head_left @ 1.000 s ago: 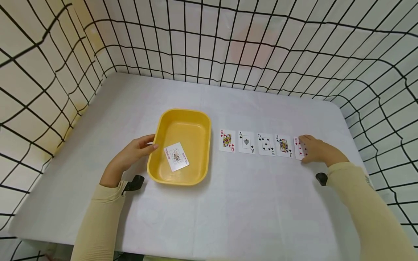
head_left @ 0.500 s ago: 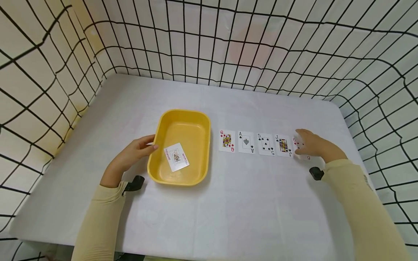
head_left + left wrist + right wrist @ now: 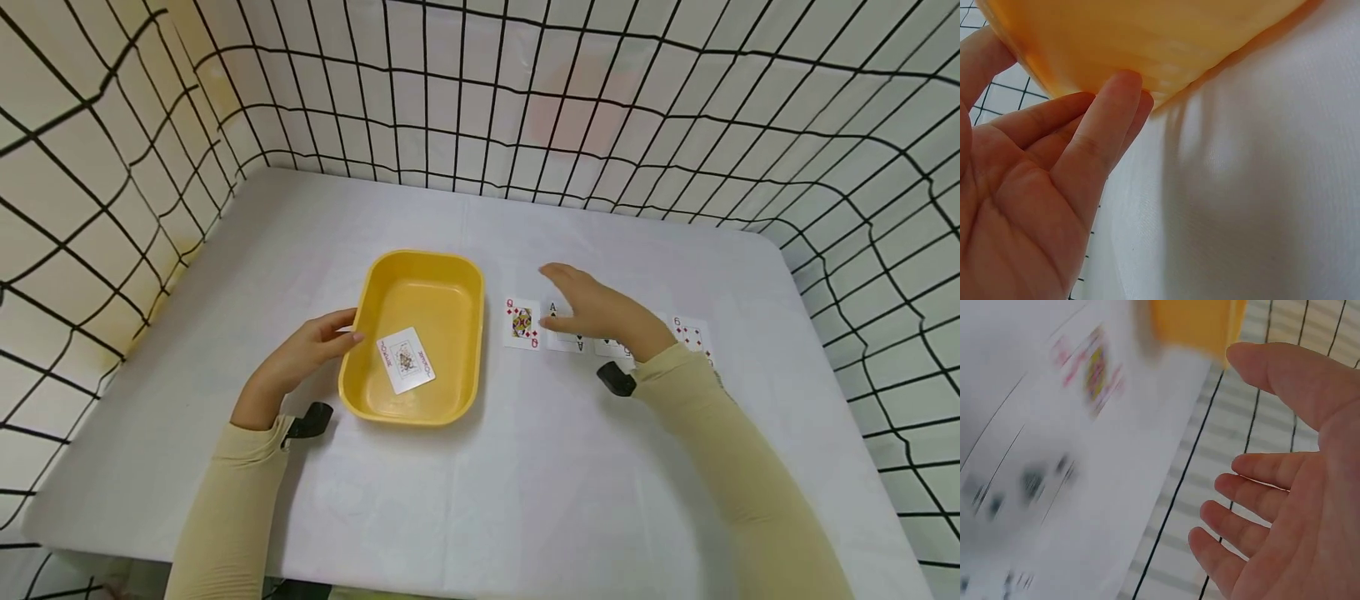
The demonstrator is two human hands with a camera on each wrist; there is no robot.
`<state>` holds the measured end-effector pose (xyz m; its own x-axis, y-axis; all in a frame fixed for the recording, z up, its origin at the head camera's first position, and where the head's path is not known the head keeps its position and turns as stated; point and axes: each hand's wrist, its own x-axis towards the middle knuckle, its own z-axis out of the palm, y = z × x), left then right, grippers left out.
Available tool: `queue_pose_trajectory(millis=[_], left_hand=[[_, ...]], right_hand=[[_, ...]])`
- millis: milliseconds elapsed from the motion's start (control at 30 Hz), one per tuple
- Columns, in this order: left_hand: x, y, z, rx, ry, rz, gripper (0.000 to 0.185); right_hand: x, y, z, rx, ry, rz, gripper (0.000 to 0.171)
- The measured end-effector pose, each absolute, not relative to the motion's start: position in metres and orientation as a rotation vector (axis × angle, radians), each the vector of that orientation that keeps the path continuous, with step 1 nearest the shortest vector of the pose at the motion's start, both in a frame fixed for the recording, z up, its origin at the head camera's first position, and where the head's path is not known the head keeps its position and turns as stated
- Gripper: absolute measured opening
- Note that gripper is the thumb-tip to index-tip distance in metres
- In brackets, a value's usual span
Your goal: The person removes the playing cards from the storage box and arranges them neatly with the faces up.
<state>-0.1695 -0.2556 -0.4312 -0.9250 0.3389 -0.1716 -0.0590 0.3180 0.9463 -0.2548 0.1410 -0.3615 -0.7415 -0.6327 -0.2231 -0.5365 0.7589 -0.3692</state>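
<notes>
Cards: I saw my right hand (image 3: 600, 310) above the ace (image 3: 566, 332), frame center.
Right hand: open, empty.
Left hand (image 3: 300, 354): straight fingers touched tray (image 3: 420, 271).

A tray (image 3: 360, 333) is sitting on the table (image 3: 525, 483) a little left of the middle of the frame, and a joker card (image 3: 405, 360) is lying inside it, toward its lower part. The left hand (image 3: 300, 354) is lying against the left wall of the tray, with its fingers (image 3: 1107, 128) touching the outside of it. To the right of the tray a row of cards is lying on the table: the queen card (image 3: 522, 323) is coming first, just beside the tray, then the ace card (image 3: 572, 341), and the nine card (image 3: 692, 336) is lying at the right end. The right hand (image 3: 600, 310) is hovering over the middle of this row and is covering the cards there.
</notes>
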Motion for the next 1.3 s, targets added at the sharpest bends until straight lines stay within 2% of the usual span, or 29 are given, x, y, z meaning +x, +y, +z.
queue_pose_trajectory(millis=[333, 600, 967, 1300], left_hand=[[-0.170, -0.257, -0.432, 0.271, 2.247, 1.654, 0.055], [-0.172, -0.259, -0.435, 0.258, 2.216, 1.669, 0.057], [-0.174, -0.257, -0.435, 0.294, 2.221, 1.661, 0.057], [-0.172, -0.259, -0.433, 0.286, 2.221, 1.655, 0.058]], right_hand=[[-0.241, 0.024, -0.352, -1.156, 2.496, -0.421, 0.081], [-0.234, -0.038, -0.366, -1.225, 2.409, -0.240, 0.086], [-0.224, -0.066, -0.396, -1.078, 2.316, 0.020, 0.093], [-0.216, -0.073, -0.399, -1.160, 2.375, 0.164, 0.079]])
